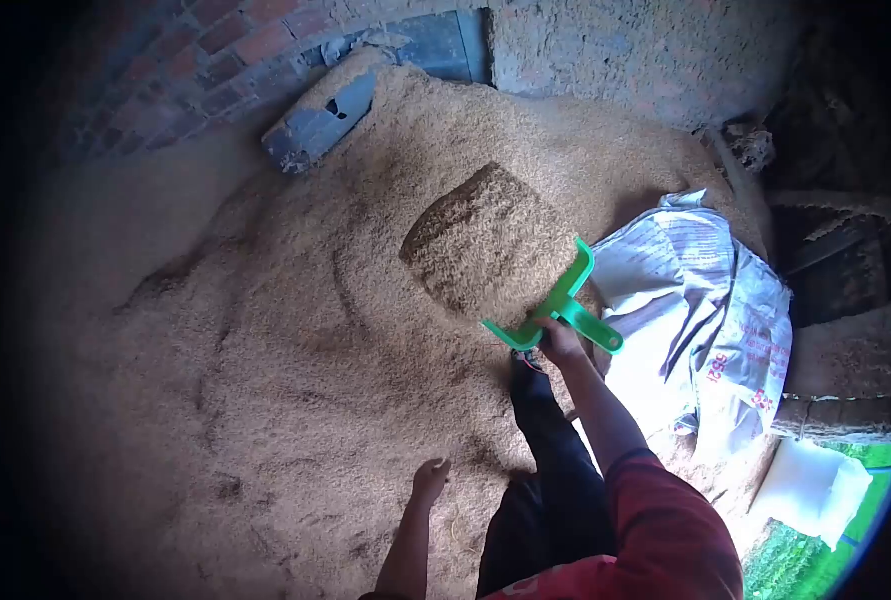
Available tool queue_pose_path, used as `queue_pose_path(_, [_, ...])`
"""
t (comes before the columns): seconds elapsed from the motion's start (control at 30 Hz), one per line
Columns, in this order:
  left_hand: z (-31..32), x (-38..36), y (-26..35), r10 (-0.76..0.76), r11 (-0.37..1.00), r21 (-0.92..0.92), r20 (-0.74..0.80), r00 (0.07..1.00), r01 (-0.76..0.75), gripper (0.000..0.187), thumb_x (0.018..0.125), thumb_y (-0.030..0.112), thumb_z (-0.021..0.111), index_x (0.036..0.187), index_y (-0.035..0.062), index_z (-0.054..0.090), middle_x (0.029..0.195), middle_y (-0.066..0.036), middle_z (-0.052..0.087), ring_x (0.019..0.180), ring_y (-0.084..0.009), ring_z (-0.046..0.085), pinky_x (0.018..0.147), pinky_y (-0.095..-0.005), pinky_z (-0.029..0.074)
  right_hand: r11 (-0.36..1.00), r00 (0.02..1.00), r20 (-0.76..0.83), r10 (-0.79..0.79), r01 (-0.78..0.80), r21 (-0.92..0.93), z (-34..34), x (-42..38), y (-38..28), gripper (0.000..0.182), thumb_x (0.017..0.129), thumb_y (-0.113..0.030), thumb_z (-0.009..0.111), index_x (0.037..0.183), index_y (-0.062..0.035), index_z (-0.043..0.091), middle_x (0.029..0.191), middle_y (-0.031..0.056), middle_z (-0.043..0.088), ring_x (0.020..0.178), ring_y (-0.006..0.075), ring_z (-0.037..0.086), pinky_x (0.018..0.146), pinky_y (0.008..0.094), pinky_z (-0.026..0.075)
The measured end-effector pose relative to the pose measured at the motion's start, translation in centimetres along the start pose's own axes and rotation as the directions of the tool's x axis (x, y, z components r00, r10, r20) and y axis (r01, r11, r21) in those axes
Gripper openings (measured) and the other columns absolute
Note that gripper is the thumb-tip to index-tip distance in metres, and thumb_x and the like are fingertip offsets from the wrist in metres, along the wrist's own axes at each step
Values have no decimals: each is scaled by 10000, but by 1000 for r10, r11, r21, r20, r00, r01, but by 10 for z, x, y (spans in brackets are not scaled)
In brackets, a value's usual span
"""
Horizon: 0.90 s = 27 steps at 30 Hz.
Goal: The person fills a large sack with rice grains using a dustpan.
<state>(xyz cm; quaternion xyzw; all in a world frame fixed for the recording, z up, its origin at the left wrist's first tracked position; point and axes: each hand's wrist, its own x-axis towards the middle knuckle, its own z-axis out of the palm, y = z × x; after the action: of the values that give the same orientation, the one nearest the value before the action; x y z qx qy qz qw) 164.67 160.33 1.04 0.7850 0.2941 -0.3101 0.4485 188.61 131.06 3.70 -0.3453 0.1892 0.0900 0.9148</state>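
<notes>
From the head view, the right hand (561,343) is clamped on the handle of the green scoop (556,305), heaped with loose husk (486,245) just above centre — light, shifty stuff likely to spill unless held level by that stiff handle. The left hand (431,478) hangs free at six o'clock, fingers loosely curled; the white sack (706,310) crowds three o'clock, brick wall (216,50) at eleven — open pile (266,350) toward nine.

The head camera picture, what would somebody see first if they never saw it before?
First the bright green scoop at centre right, heaped with grain and gripped by the right hand. Next the huge grain pile spreading across the floor to the brick wall. A white printed sack lies at the right.
</notes>
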Motion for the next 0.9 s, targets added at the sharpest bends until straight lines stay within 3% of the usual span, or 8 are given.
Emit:
queue_pose_path(0.1, [-5, -64, -59, -126, 992, 0, 40, 991, 126, 485, 731, 356, 582, 1039, -10, 506, 779, -132, 601, 637, -168, 600, 603, -277, 462, 997, 998, 31, -54, 56, -61, -10, -28, -11, 145, 694, 6, 521, 816, -57, 474, 744, 53, 512, 695, 182, 533, 601, 313, 456])
queue_pose_path(0.17, [-6, -98, -79, -164, 987, 19, 85, 983, 163, 494, 729, 370, 580, 1045, -3, 506, 811, -141, 599, 645, -170, 601, 624, -285, 463, 991, 998, -23, 61, -63, -116, -13, -56, -20, 147, 690, 13, 518, 810, -55, 469, 741, 60, 508, 684, 188, 534, 593, 321, 456])
queue_pose_path(0.27, [-3, -122, -96, -113, 984, 151, 131, 985, 92, 498, 725, 387, 575, 1043, 9, 512, 836, -145, 596, 702, -192, 599, 656, -297, 459, 997, 998, -65, -22, 17, -80, -5, -102, -35, 206, 682, -27, 532, 878, 20, 486, 770, 123, 525, 694, 222, 538, 588, 323, 455])
queue_pose_path(0.37, [-4, -141, -67, 79, 905, 409, 108, 991, -116, 505, 719, 402, 569, 1038, 14, 518, 844, -146, 595, 758, -228, 589, 683, -311, 453, 989, 994, -95, -62, 48, -142, -23, -144, -43, 251, 677, -18, 538, 912, 46, 477, 791, 142, 531, 704, 241, 543, 607, 340, 467])
queue_pose_path(0.53, [-12, -151, -13, 159, 908, 382, 67, 985, -173, 444, 725, 378, 560, 978, 13, 538, 828, -139, 600, 782, -245, 581, 677, -323, 450, 988, 987, -131, 96, -111, -111, -31, -232, -72, 248, 681, -2, 544, 922, 20, 489, 806, 115, 550, 687, 222, 557, 618, 340, 478])
queue_pose_path(0.77, [-5, -155, 3, 313, 858, 418, 38, 949, -299, 362, 731, 299, 567, 923, -6, 535, 803, -150, 599, 770, -243, 585, 651, -322, 450, 1000, 993, -118, -19, 17, -18, -85, -355, -106, 236, 684, 16, 529, 914, -11, 487, 791, 116, 550, 694, 232, 566, 616, 345, 488])
queue_pose_path(0.8, [-1, -192, 43, 215, 890, 395, 80, 973, -229, 359, 733, 294, 565, 915, -13, 532, 825, -166, 593, 783, -255, 582, 670, -320, 448, 1000, 995, -98, -27, 26, -11, -98, -372, -110, 253, 685, 20, 525, 931, -17, 478, 802, 116, 550, 699, 232, 566, 618, 343, 487])
queue_pose_path(0.9, [28, -174, 22, 309, 763, 555, 137, 941, -331, 337, 752, 280, 552, 927, -7, 535, 845, -167, 591, 784, -236, 583, 685, -310, 449, 997, 986, -155, -66, 71, 24, -127, -427, -128, 310, 680, 18, 534, 974, -31, 451, 831, 114, 549, 715, 230, 565, 632, 341, 484])
